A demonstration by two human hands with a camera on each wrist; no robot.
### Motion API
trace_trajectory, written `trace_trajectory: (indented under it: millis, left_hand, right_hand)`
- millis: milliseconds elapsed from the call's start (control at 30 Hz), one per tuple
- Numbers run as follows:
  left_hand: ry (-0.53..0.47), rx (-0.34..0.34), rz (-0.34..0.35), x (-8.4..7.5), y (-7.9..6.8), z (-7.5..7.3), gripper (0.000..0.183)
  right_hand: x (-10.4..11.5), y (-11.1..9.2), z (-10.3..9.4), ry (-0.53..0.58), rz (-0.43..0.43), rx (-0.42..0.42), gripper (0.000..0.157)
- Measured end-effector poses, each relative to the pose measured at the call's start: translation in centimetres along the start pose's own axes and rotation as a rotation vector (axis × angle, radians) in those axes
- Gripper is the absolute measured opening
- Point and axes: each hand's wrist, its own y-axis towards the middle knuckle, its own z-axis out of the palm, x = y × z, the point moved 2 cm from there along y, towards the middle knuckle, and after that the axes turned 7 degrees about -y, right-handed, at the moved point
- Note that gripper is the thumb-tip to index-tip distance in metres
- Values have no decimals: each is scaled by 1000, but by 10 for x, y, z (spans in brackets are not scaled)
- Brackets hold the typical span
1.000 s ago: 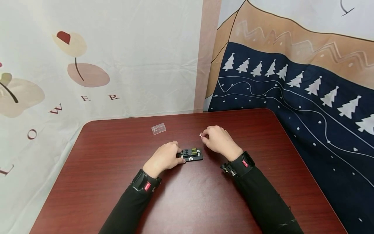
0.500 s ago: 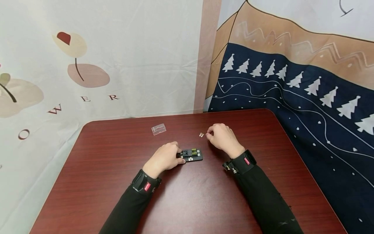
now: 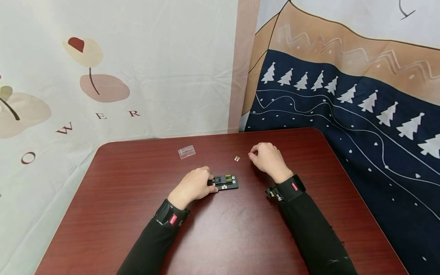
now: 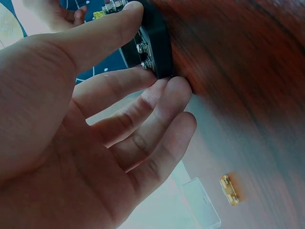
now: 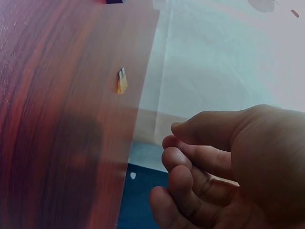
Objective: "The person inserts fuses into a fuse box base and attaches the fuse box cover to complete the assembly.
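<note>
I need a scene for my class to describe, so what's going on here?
A person's left hand grips one end of a small black device. The right hand, loosely curled, holds nothing. A small pronged piece lies on the table just left of it, not touching it, with a clear plastic piece farther left.

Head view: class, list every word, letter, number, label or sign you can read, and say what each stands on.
"O", on the pale wall hanging
"W", same hanging
"E", same hanging
"R", same hanging
Red tags on both wristbands: too small to read.
Markings on the black block: too small to read.
Dark strokes at top right: cut off by the picture's edge; cannot tell whether a letter.
</note>
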Motion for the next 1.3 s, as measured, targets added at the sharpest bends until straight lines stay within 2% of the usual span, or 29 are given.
trace_trajectory:
  millis: [533,833,1300]
  left_hand:
    - [6,15,-3,1,0,-1,53]
    - [18,16,2,1,1,-1,53]
    - [13,17,1,0,-1,3,52]
  right_hand:
    - [10,5,14,16,-18,41,20]
    - [15,18,23,39,-33,94,17]
    - [16,33,34,15,-22,173,16]
